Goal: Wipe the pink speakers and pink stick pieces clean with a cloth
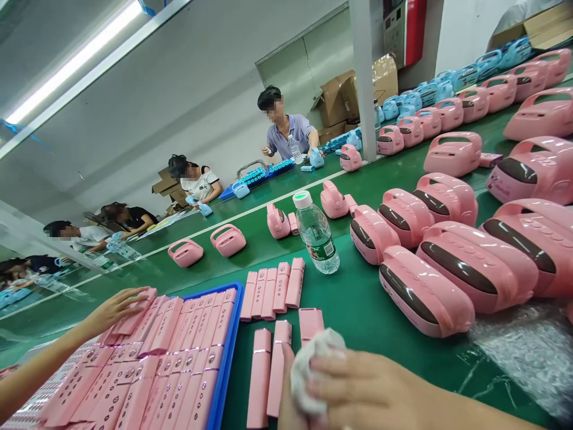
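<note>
In the head view, my right hand [362,388] is closed on a crumpled white cloth [316,373], pressing it over a pink stick-shaped handset [311,323]. Only the handset's upper end shows above the cloth. Part of my left hand [287,391] appears at the bottom edge, a finger upright beside the cloth; it seems to grip the handset from below, most of it being hidden. Just left lie two pink handsets [258,379] on the green table, with a row of several more [273,289] behind them.
Another person's hand [119,307] reaches over a blue tray [224,364] packed with pink handsets. A water bottle [317,233] stands ahead. Pink speakers with handles [425,292] crowd the right, beside clear plastic wrap [528,352]. Several people sit across the green table [358,310].
</note>
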The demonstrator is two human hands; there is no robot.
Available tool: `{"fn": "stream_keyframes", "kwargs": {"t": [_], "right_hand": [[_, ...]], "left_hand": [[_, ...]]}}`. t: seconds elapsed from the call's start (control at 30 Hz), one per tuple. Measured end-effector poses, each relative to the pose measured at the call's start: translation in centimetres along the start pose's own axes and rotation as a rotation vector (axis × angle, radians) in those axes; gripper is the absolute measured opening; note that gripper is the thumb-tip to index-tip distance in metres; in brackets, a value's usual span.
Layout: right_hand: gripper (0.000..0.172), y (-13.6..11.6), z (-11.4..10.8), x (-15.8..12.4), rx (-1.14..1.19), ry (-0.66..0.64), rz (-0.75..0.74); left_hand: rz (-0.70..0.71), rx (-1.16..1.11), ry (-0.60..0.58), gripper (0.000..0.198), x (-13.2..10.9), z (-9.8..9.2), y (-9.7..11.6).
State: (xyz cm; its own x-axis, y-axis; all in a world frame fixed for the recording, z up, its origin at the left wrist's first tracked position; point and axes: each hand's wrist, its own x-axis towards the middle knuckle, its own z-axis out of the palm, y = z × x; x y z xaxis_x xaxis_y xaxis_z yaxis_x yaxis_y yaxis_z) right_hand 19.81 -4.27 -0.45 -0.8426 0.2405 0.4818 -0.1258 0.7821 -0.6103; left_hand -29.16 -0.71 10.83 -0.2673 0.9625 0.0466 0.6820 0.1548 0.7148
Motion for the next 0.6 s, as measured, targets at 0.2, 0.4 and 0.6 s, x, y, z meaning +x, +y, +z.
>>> {"fn": "stream_keyframes", "kwargs": {"t": [0.2, 0.4, 0.6], "right_hand": [[0.038, 2.9, 2.3, -1.4, 0.283, 0.669, 0.351], [0.044, 2.0, 1.9, -1.6, 0.135, 0.567, 0.296], [0.044, 0.5, 1.2, -0.4, -0.009, 0.155, 0.074]], "left_hand": [[0.126, 0.182, -0.002, 0.025, 2.6, -3.5, -5.5], [0.139, 0.257, -0.001, 0.029, 1.4, -3.9, -6.8], [0.132, 0.261, 0.085, 0.029, -0.3, -3.9, -4.4]]}}
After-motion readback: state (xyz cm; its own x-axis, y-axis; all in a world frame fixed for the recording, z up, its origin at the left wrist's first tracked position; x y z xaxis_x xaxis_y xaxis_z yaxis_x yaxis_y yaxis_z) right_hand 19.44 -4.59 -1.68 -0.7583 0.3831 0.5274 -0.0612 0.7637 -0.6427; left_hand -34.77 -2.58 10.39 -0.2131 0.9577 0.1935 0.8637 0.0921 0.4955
